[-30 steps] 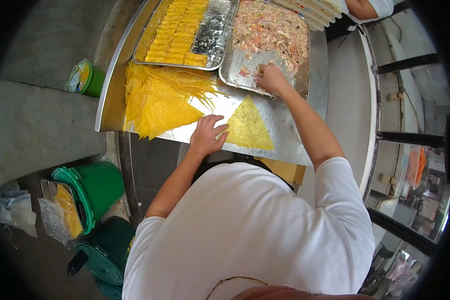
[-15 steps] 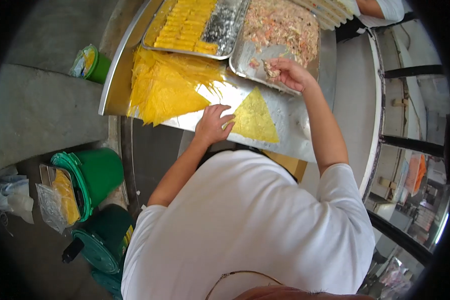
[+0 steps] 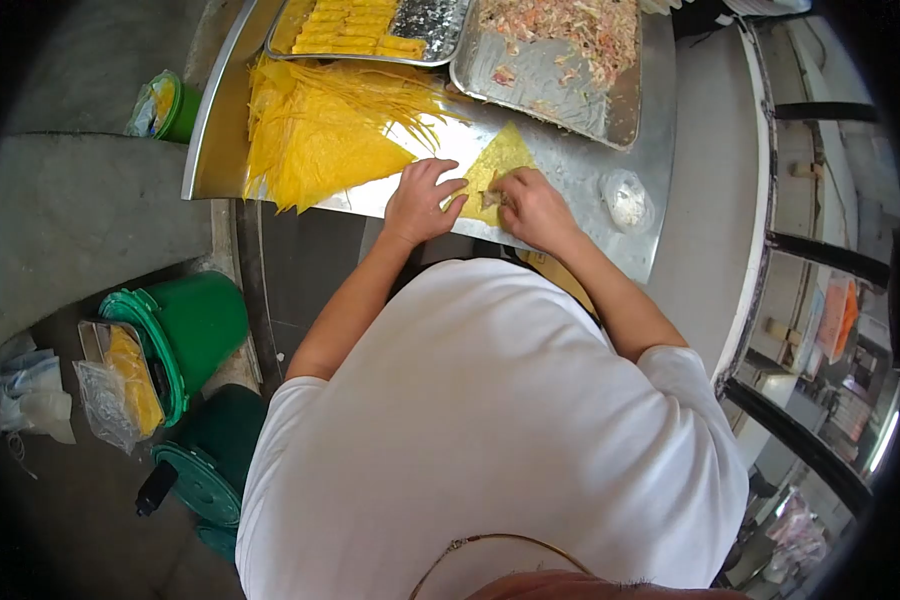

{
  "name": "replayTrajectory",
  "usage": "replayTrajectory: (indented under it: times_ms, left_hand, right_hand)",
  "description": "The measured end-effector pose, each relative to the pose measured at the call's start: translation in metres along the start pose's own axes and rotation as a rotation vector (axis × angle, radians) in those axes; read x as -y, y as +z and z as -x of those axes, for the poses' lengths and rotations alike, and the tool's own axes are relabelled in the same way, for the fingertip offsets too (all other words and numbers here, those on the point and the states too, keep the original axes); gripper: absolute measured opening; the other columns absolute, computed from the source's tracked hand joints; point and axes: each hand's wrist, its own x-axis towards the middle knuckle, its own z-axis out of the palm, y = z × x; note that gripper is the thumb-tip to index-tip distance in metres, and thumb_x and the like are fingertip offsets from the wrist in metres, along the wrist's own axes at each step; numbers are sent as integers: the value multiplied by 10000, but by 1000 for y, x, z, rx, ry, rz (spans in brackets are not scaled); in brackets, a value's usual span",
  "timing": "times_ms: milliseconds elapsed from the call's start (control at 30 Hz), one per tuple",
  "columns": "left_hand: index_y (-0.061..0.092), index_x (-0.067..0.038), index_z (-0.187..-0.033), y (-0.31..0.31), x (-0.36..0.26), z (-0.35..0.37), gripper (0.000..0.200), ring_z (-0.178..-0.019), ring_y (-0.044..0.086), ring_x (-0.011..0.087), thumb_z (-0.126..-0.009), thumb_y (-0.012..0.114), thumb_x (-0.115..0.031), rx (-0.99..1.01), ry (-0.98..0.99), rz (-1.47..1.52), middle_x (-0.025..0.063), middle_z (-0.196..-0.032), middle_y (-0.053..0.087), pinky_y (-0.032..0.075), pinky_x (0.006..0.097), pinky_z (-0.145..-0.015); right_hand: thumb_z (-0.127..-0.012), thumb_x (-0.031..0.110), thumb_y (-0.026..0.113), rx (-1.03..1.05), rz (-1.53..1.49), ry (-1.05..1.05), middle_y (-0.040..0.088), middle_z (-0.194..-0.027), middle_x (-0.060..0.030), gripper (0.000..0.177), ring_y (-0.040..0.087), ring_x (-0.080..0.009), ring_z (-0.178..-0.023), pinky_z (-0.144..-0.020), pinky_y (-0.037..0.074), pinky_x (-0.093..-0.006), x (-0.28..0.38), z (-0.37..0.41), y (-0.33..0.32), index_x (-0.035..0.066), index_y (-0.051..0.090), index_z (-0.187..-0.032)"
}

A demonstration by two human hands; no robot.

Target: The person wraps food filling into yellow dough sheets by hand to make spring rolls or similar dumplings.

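Note:
A triangular yellow wrapper sheet (image 3: 508, 150) lies flat on the metal table, one point facing away from me. My right hand (image 3: 538, 212) is over its near part, fingers pinched round a small lump of filling (image 3: 489, 199) that touches the sheet. At the sheet's left edge is my left hand (image 3: 425, 203), fingers apart and holding nothing. Left of that hand lies a fanned stack of yellow wrapper sheets (image 3: 315, 140). Beyond, a metal tray (image 3: 560, 88) contains loose chopped filling (image 3: 570, 30), its near part mostly bare metal.
Rolled yellow pieces (image 3: 355, 28) lie in rows in another tray (image 3: 440, 52) at the back left. A clear bag of white stuff (image 3: 627, 202) sits on the table's right. Green bins (image 3: 195, 330) stand on the floor at left, and a black railing (image 3: 830, 255) runs along the right.
My right hand has come from the filling tray down to the wrapper sheet with the lump of filling. My left hand stays by the sheet's left edge. The view has shifted slightly.

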Motion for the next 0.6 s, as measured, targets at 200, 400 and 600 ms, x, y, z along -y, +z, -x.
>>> replayTrajectory:
  times_ms: [200, 400, 600]
  left_hand:
    - [774, -129, -1031, 0, 0, 0, 219, -1153, 610, 318, -821, 800, -188, 10, 1, -20, 82, -1224, 677, 466, 451, -1017]
    - [774, -136, -1036, 1, -2, 0, 225, -1149, 611, 322, -823, 803, -202, 16, -1, -38, 78, -1225, 676, 470, 456, -1009]
    - [775, -141, -1048, 0, -1, -1, 232, -1146, 609, 321, -827, 800, -210, 31, 4, -49, 74, -1237, 673, 472, 460, -998]
  right_hand:
    - [-858, 50, 701, 8, 21, 126, 669, -992, -179, 203, 658, -386, -986, -888, 561, -461, -26, 18, 17, 15, 743, -1053]
    - [-864, 52, 707, -124, 8, 118, 690, -969, -168, 139, 670, -382, -944, -853, 566, -454, -21, 26, 18, 13, 758, -987]
    - [-843, 69, 695, -126, -15, 141, 668, -906, -155, 109, 684, -355, -907, -830, 582, -448, -13, 16, 15, 19, 768, -905]
